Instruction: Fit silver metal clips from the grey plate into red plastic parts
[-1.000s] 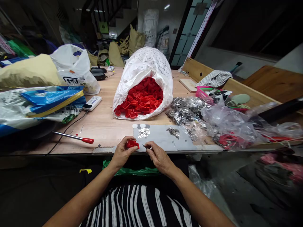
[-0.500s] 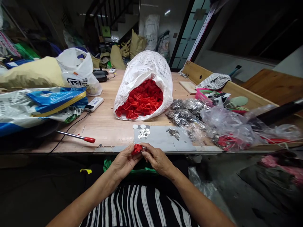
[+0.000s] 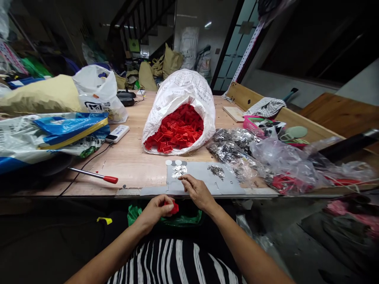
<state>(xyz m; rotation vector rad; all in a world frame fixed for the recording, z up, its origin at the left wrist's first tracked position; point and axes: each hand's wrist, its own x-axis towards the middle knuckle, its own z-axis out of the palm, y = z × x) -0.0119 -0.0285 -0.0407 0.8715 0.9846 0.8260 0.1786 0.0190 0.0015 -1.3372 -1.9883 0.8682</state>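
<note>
My left hand [image 3: 156, 210] is closed round a small red plastic part [image 3: 174, 207], held below the table's front edge above a green bag [image 3: 166, 217]. My right hand [image 3: 197, 191] reaches onto the grey sheet [image 3: 201, 177] at the table's near edge, fingers pinched together close to a small pile of shiny metal bits [image 3: 179, 170]. Whether anything is between the fingertips cannot be made out. A second small pile of metal bits [image 3: 217, 170] lies further right on the sheet.
A white sack [image 3: 183, 90] full of red plastic parts [image 3: 174, 130] lies open mid-table. Clear bags of metal pieces [image 3: 237, 148] and red parts [image 3: 284, 177] crowd the right. A red-handled screwdriver [image 3: 97, 175], a remote [image 3: 117, 133] and blue and white bags [image 3: 50, 130] lie left.
My hands have come apart. The left hand dropped below the table edge with the red part; the right hand moved forward onto the grey sheet by the metal bits.
</note>
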